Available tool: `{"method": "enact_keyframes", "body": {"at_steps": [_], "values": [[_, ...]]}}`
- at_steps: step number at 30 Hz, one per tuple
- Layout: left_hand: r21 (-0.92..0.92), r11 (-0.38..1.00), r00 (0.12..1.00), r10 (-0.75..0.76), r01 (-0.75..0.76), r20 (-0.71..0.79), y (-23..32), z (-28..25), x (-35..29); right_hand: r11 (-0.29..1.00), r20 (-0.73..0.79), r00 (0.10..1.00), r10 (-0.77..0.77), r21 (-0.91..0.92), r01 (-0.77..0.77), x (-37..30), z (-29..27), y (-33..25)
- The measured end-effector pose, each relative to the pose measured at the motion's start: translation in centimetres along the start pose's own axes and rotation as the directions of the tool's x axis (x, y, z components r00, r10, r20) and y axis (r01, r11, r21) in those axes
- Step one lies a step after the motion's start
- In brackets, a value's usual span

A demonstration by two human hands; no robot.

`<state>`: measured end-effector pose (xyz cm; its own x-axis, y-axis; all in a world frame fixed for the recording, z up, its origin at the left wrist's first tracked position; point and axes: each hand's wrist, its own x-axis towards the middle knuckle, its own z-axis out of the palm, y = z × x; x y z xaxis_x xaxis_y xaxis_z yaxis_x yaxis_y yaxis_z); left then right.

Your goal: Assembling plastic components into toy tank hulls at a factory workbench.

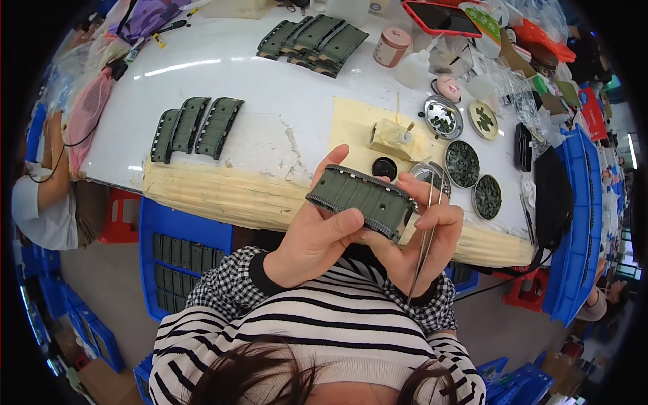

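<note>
Between both hands, above the table's near edge, is a curved green plastic part (pixel 361 200) with ribbed dark edges and small holes. My left hand (pixel 307 236) is closed round its left end, the thumb lying across the lower edge. My right hand (pixel 412 246) supports the right end and also holds a pair of metal tweezers (pixel 423 246) between its fingers. Just beyond the part sit a small black round dish (pixel 384 168) and a metal dish (pixel 432 173), partly hidden by my fingers.
Three similar green parts (pixel 196 128) lie at left, with a stack of more (pixel 314 42) at the back. Dishes of small dark green pieces (pixel 462 164) stand at right beside a yellow taped block (pixel 399 139). A blue crate (pixel 182 223) holds more parts below left. Another person (pixel 47 196) sits at far left.
</note>
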<state>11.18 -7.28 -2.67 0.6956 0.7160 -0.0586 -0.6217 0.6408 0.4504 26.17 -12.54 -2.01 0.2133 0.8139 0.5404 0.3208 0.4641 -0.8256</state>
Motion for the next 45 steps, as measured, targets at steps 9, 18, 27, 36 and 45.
{"method": "enact_keyframes", "body": {"at_steps": [9, 18, 27, 36, 45], "values": [[0.467, 0.764, 0.768, -0.594, 0.446, 0.238, 3.5, -2.5, -0.6, 0.967, 0.516, 0.853, 0.078, 0.17, -0.191, 1.8, -5.1, -1.8], [0.459, 0.826, 0.915, -0.398, 0.326, 0.068, 3.3, 0.0, -0.3, 0.977, 0.027, 0.987, 0.16, -0.147, -0.155, 3.4, -8.0, -0.7], [0.599, 0.799, 0.987, -0.133, 0.053, 0.09, 1.9, -0.8, 0.1, 0.665, 0.143, 0.945, 0.293, -0.741, -0.094, 5.9, -11.6, 3.8], [0.663, 0.748, 0.99, -0.107, 0.019, 0.093, 1.9, -1.3, -0.1, 0.622, 0.206, 0.896, 0.393, -0.777, -0.094, 7.5, -11.7, 4.9], [0.632, 0.775, 0.988, -0.101, 0.006, 0.115, 1.8, -1.4, -0.1, 0.586, 0.174, 0.879, 0.443, -0.799, -0.137, 7.8, -12.1, 5.5]]}}
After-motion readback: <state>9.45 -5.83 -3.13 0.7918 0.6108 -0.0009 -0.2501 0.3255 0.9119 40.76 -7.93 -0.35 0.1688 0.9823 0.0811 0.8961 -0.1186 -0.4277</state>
